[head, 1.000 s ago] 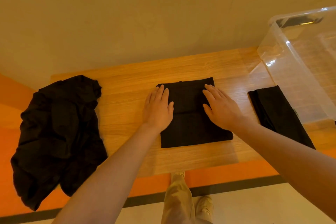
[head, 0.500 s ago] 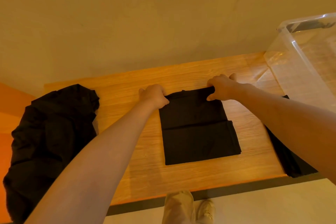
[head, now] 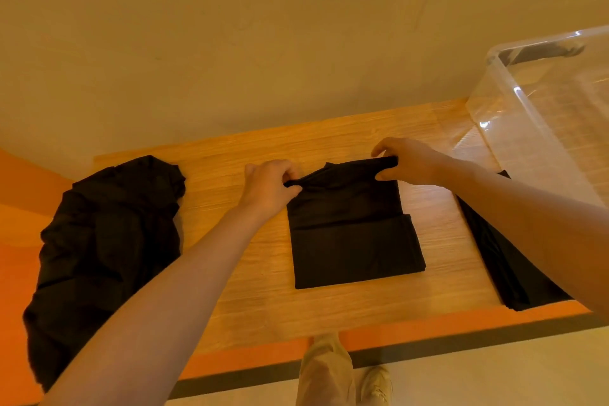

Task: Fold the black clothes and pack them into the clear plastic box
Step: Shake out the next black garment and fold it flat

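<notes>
The left hand [head: 267, 186] and right hand [head: 406, 160] each pinch a far corner of the half-folded black garment [head: 354, 234], lifting that edge off the desk [head: 329, 310]. Left of this garment lies a crumpled black pile [head: 102, 250]; right of it lies a folded black piece [head: 507, 260], and beyond that stands the clear plastic box [head: 540, 115].

No readable text, labels, brands or numbers anywhere in view.
</notes>
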### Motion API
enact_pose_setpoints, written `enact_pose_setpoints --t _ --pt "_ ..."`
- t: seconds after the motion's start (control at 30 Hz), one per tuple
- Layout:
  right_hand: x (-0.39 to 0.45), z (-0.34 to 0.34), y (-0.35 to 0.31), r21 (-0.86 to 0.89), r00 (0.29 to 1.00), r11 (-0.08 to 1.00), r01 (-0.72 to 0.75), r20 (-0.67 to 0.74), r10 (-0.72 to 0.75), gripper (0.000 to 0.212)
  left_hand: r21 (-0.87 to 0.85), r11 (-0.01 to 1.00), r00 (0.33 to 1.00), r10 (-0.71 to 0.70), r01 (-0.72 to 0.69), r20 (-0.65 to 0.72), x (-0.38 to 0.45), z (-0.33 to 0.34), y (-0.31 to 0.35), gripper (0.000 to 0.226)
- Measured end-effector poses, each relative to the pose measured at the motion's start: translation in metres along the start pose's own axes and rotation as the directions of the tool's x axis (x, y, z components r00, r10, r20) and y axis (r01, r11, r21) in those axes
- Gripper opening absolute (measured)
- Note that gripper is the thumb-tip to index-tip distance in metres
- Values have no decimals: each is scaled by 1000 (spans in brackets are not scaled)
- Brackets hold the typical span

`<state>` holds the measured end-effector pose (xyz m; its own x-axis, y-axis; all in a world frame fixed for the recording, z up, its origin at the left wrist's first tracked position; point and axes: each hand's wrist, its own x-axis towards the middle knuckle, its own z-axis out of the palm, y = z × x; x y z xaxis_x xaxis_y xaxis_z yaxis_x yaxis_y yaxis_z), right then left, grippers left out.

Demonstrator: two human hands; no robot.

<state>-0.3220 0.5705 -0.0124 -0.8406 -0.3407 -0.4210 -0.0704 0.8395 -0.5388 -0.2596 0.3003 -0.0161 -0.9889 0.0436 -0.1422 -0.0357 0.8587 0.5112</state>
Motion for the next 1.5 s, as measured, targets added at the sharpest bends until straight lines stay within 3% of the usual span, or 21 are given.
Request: enact_pose_setpoints --t 0.1,0.2,0.43,0.57,0.73,0.83,1.0,1.13,1.23,1.33,1.5 --pt "-34 3 5 78 997 994 79 14 -80 15 -21 997 996 74 -75 -53 -32 2 -4 17" --pt "-70 14 12 131 990 982 138 -11 -138 18 -13 984 978 173 -176 -120 -65 11 -12 24" --pt "-123 66 44 -192 897 911 366 -188 -400 27 89 916 909 399 -390 -122 -127 51 -24 27" --pt "-134 86 59 -296 851 866 403 -227 -474 29 140 901 896 428 -411 -122 -147 67 -30 14" --pt "-144 99 70 -419 832 821 387 -226 -507 21 182 888 884 447 -421 -136 -158 74 -38 18" --pt "-150 103 68 -443 830 819 366 -243 -502 35 176 896 881 437 -408 -182 -163 72 -35 17" --pt "-144 115 38 -413 759 847 336 -414 -503 35 139 938 888 346 -318 -303 -150 75 -8 24" --pt "-110 139 5 -369 868 911 185 -374 -328 53 133 976 972 189 -170 -142 -118 100 25 51" --pt "-99 159 7 -404 936 908 109 -267 -231 67 242 959 986 162 -149 -36 -111 123 16 59" --pt "-105 166 24 -449 946 892 55 -262 -191 70 360 919 985 174 -163 3 -117 127 -5 66" --pt "-120 160 40 -432 940 901 -21 -316 -130 79 389 911 990 138 -135 21 -118 124 -13 74"
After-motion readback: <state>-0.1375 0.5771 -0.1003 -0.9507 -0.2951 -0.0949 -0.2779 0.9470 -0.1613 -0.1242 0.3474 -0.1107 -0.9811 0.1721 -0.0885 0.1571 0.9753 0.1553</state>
